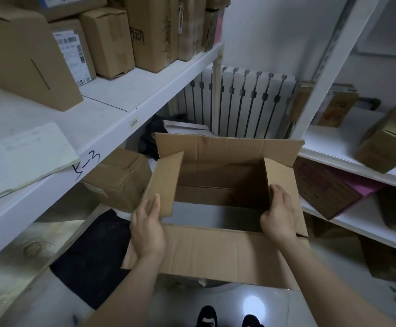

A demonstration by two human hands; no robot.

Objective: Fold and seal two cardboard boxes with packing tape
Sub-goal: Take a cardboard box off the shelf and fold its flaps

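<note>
A: What are the hands on?
B: The left hand [148, 228] pinches the left side flap [164, 182], thumb inside. The right hand [279, 217] wraps the right side flap [278, 175].
A: And the cardboard box [218, 251]?
B: Held in mid-air, all flaps open, unsealed, between a white shelf [112, 128] of stacked cartons [107, 41] and another shelf unit [333, 147], radiator [241, 100] behind.
</note>
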